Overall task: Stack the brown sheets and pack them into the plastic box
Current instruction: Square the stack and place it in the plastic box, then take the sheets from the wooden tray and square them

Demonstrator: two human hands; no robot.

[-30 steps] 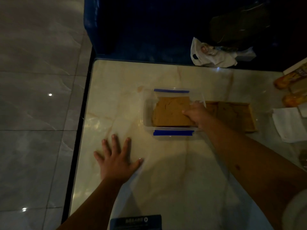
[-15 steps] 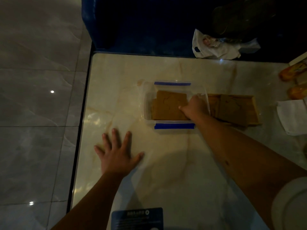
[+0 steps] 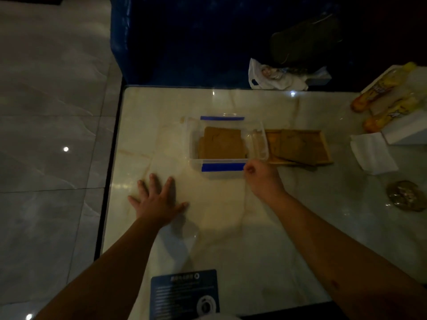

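Observation:
A clear plastic box (image 3: pixel 193 144) with blue clips stands mid-table, holding a stack of brown sheets (image 3: pixel 221 143). Just right of it lies a shallow wooden tray (image 3: pixel 327 150) with more brown sheets (image 3: pixel 297 145) in it. My right hand (image 3: pixel 262 179) hovers just outside the box's near right corner, fingers curled, with nothing visible in it. My left hand (image 3: pixel 157 199) rests flat on the marble table, fingers spread, to the near left of the box.
The marble table (image 3: pixel 231 227) ends at a dark edge on the left, with tiled floor beyond. White napkins (image 3: pixel 372 153), snack packets (image 3: pixel 383 105), a round dark object (image 3: pixel 405 195) and a crumpled plastic bag (image 3: pixel 275 76) lie right and far. A blue card (image 3: pixel 183 293) sits near me.
My right hand has come out of the box, leaving the brown sheets inside, and now sits by the near right corner. The left hand has stayed flat on the table.

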